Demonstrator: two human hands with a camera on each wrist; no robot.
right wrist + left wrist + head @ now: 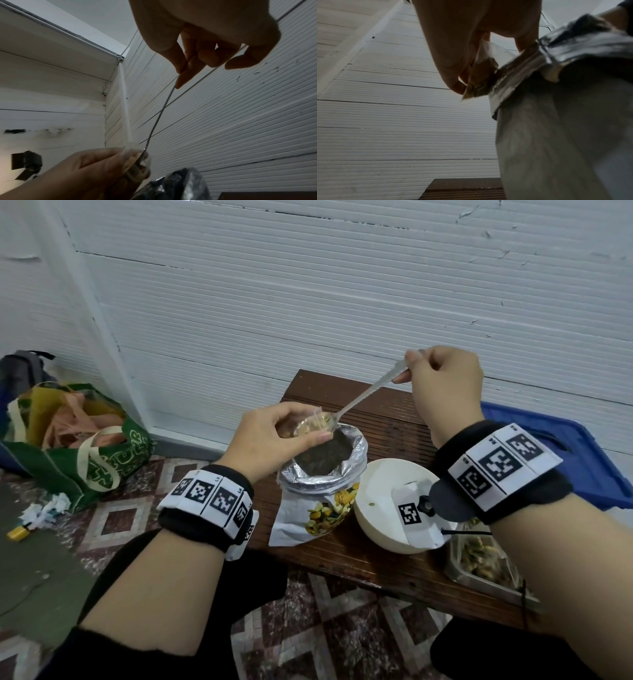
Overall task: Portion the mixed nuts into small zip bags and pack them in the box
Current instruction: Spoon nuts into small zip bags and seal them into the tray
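Observation:
My left hand [274, 433] pinches a small clear zip bag [310, 424] open, just above the mouth of the big foil nut pouch [325, 467] standing on the brown table [387, 419]. Nuts show inside the small bag. My right hand [442, 381] pinches the end of a metal spoon [363, 395], whose bowl sits tipped in the small bag's mouth. In the left wrist view the zip bag [481, 75] hangs from my fingers against the pouch's rolled foil rim [530, 59]. In the right wrist view the thin spoon handle [159, 116] runs down into the bag [137, 162].
A white bowl [380, 501] stands right of the pouch. A clear container with nuts [479, 559] lies at the table's right front. A blue crate [548, 440] is at the far right. A green shopping bag [75, 440] and crumpled paper [48, 508] lie on the tiled floor.

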